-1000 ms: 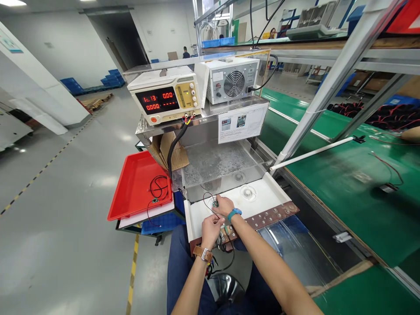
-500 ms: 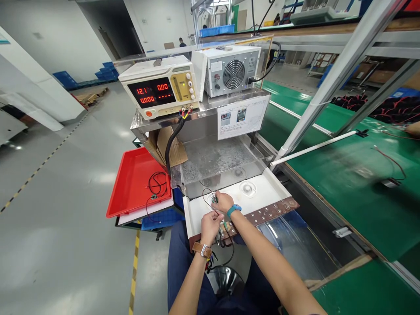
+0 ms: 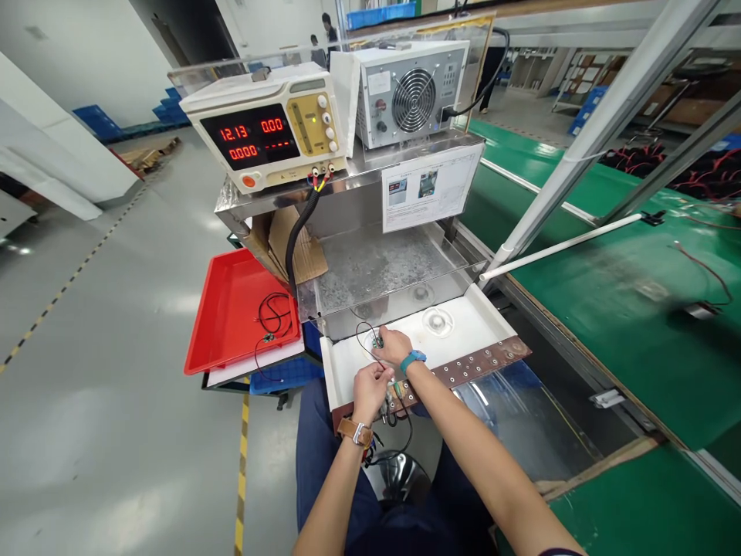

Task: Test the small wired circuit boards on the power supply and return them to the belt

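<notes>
Circuit board (image 3: 378, 340) was gripped by right hand (image 3: 397, 347) on white tray (image 3: 480, 324), thin wire (image 3: 360, 344) pinched by left hand (image 3: 370, 390); gentle tension was judged advisable.

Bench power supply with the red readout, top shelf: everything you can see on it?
The bench power supply has a cream case and a dark display with red digits: 12.13, 0.00 and 0.000. Right of that, a yellowish panel carries four white knobs and a lit green lamp. An orange round button sits bottom left. It rests on the steel shelf, beside the grey fan unit. A black cable hangs from its front terminals.
</notes>
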